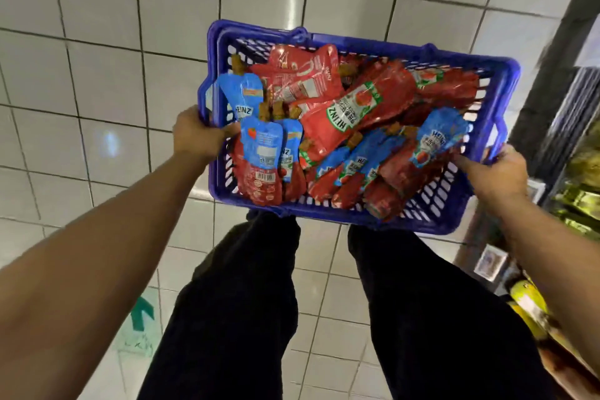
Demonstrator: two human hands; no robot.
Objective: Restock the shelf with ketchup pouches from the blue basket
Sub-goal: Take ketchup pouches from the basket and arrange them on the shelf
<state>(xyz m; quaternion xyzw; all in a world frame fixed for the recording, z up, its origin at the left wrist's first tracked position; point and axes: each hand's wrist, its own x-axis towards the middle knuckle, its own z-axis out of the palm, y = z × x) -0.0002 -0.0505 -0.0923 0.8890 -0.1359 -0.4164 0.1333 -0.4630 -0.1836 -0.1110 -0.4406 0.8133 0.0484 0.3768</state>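
Pouches (344,127) fill the blue basket (363,221) slung between my hands, left hand (198,136) clamping its nine-o'clock rim, right hand (493,172) clamping three o'clock, nearer the shelf (581,172) (blurred) beyond it, basket's long axis crosswise.

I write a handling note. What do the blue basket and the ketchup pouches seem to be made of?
Blue basket: probably rigid moulded plastic, with slotted walls and a smooth, slightly shiny rim.
Ketchup pouches: likely flexible glossy printed film, since they crease, sag and reflect light.
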